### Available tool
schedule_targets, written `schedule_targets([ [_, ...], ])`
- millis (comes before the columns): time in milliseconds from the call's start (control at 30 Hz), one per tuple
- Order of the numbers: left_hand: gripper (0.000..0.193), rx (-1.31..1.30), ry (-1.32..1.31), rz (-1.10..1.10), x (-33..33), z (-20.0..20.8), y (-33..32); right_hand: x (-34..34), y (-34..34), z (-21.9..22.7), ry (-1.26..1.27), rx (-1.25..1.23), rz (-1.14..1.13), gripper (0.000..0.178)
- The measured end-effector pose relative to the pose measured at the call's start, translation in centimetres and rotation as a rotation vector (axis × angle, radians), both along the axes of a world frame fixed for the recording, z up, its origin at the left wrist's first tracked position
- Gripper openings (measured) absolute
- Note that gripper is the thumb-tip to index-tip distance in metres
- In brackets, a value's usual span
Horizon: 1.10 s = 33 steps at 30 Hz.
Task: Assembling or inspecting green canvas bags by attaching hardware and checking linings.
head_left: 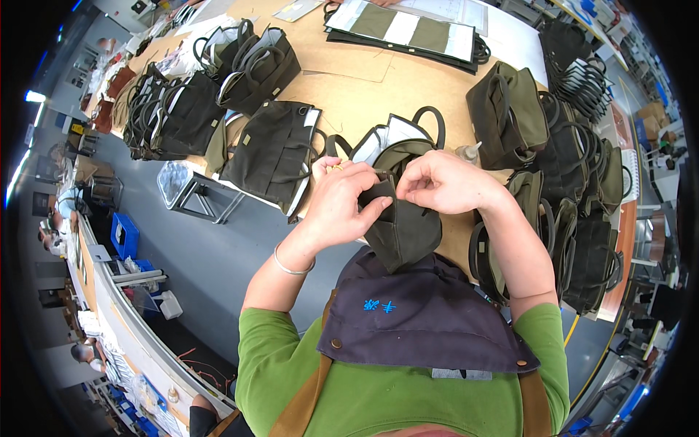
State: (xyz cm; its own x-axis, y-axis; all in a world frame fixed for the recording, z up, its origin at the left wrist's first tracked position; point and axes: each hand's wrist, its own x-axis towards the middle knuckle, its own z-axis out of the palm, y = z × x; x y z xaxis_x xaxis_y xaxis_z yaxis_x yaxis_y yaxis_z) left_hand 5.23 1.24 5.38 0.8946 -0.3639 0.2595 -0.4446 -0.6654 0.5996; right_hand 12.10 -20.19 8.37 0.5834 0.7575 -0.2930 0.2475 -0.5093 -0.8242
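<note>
A dark olive handbag [411,237] with black loop handles is between my hands at the table's near edge, its lower part tilted toward my apron. My left hand [342,197] grips the bag's side edge, thumb on the dark panel and fingers behind it. At the bag's upper edge my right hand [444,182] is closed in a pinch; whether it holds the fabric or something small is hidden by the fingers. White paper-like stuffing [400,130] shows inside the bag's opening. Just left of it lies another dark handbag [273,153] on its side.
More dark bags [258,69] stand at the far left, and others [510,116] crowd the right side. A small bottle [470,151] is by my right wrist. Flat fabric pieces [404,33] lie at the back. A metal-framed stool [196,191] stands on the floor left of the table.
</note>
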Motion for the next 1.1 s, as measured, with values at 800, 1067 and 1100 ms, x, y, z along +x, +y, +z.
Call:
schedule_targets([
  [800, 0.018, -0.075, 0.093, -0.02, 0.2, 0.6, 0.0, -0.6, -0.2, -1.3, 0.065, 0.081, -0.051, 0.019],
  [1067, 0.011, -0.224, 0.051, -0.072, 1.3, 0.4, 0.8, -0.8, -0.9, -1.6, 0.087, 0.146, -0.073, 0.015],
  [1100, 0.011, -0.234, 0.049, -0.07, 1.3, 0.3, 0.8, -0.8, -1.0, -1.5, 0.106, 0.161, -0.087, 0.014],
])
